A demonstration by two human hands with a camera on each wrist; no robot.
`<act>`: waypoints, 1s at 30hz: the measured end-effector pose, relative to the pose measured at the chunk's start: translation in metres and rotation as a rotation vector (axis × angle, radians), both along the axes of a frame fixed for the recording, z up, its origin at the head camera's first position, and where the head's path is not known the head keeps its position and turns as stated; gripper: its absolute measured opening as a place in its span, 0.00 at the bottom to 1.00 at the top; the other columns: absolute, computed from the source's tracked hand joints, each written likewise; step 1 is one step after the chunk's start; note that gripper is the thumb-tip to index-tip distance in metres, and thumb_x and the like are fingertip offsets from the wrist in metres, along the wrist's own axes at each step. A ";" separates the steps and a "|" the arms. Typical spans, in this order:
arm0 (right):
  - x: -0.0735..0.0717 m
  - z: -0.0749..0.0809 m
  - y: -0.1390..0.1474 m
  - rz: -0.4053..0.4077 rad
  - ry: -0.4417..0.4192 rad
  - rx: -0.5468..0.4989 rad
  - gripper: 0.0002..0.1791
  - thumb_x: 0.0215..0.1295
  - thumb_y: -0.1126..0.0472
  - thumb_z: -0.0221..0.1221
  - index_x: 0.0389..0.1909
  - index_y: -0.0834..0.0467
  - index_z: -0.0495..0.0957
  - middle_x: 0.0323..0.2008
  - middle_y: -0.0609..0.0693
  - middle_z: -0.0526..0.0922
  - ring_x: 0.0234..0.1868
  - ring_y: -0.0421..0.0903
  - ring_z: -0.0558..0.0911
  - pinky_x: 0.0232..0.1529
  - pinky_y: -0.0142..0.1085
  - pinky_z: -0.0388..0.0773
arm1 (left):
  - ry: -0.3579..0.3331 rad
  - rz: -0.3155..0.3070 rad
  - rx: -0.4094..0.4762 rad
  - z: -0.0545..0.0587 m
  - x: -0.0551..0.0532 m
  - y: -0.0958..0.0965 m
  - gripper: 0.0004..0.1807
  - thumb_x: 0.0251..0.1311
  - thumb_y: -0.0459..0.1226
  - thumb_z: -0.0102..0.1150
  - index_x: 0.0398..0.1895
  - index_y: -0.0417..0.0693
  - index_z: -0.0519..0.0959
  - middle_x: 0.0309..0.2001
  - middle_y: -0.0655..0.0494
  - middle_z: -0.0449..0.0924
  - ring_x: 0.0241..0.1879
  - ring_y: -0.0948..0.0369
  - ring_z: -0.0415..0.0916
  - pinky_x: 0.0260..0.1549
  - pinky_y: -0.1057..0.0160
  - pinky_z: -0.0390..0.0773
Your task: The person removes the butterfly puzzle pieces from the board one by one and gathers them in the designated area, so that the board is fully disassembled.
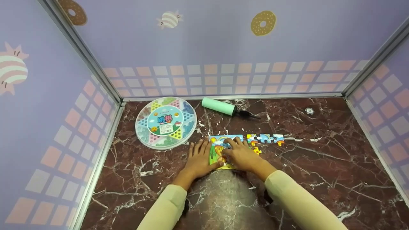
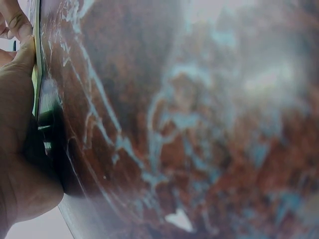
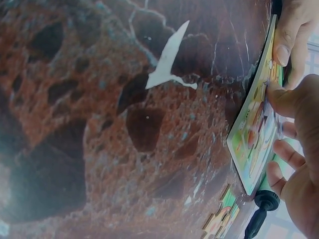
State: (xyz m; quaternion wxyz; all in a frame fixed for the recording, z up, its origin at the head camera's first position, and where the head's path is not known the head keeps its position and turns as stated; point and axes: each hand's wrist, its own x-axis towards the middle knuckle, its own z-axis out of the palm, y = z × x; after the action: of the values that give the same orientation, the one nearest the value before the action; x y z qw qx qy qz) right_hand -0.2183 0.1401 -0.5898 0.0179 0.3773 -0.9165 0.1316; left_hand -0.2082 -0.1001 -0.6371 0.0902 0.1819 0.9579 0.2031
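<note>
A small colourful jigsaw puzzle board [image 1: 228, 166] lies on the dark marbled surface, its printed picture partly covered by both hands. My left hand [image 1: 198, 161] rests along the board's left edge, fingers extended and thumb over the lower edge. Over the middle and right of the board is my right hand [image 1: 244, 157], with bent fingers. In the right wrist view, the right thumb [image 3: 284, 99] touches the board's face and the other fingers are loosely bent above it. Right of the board lie loose puzzle pieces [image 1: 265, 138], with a yellow piece [image 1: 257, 150] close to the right hand.
A round Chinese checkers set [image 1: 188, 126] lies at the back left. Behind the board is a mint-green hand pump [image 1: 219, 106] with a black nozzle. A small round black-and-white disc [image 1: 309, 111] is at the back right. Patterned walls [image 1: 217, 41] enclose the back and sides.
</note>
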 end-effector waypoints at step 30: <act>0.000 -0.004 0.004 -0.004 0.017 0.008 0.13 0.73 0.56 0.72 0.55 0.52 0.86 0.69 0.59 0.77 0.60 0.61 0.75 0.51 0.63 0.81 | -0.006 -0.002 -0.001 0.003 0.001 0.000 0.61 0.72 0.74 0.55 0.92 0.45 0.47 0.93 0.46 0.39 0.92 0.43 0.39 0.88 0.32 0.33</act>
State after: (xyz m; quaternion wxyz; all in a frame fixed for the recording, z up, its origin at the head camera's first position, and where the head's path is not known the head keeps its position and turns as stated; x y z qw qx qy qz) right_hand -0.2182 0.1438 -0.5939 0.0243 0.3766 -0.9176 0.1246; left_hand -0.2071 -0.0999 -0.6337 0.0931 0.1823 0.9575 0.2032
